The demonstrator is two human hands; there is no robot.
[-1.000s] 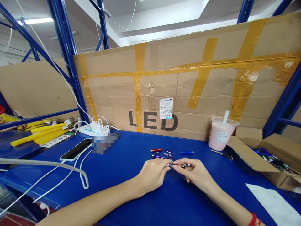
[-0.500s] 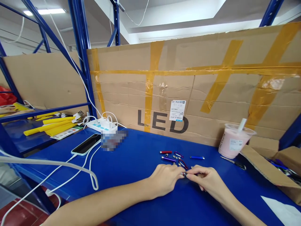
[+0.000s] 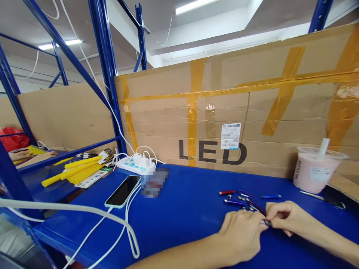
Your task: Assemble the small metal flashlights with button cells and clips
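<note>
A small metal piece (image 3: 266, 222) sits pinched between the fingertips of both hands, low on the right side of the blue table (image 3: 182, 209) and just above its surface (it is too small to make out more than a silvery, dark-tipped body). The left hand (image 3: 242, 235) comes in from below with its fingers curled and closed on one end of the piece; the right hand (image 3: 286, 216) reaches in from the right edge, thumb and forefinger closed on the other end, so the two hands meet tip to tip. Just beyond the fingers lies a loose scatter of parts: a red tube (image 3: 226, 192), a purple tube (image 3: 234, 202), a blue tube (image 3: 270, 196), a red clip (image 3: 255, 206) and a few tiny round button cells (image 3: 241, 198). Farther right stands a plastic cup of pink drink (image 3: 315, 172) with a straw, and near it a pair of scissors (image 3: 322, 198) lies flat. To the left, well apart, a phone (image 3: 123, 191) lies face up beside white cables (image 3: 112, 228), with a power strip (image 3: 136, 164) behind it. A taped cardboard sheet (image 3: 238, 112) printed LED stands along the back of the table.
</note>
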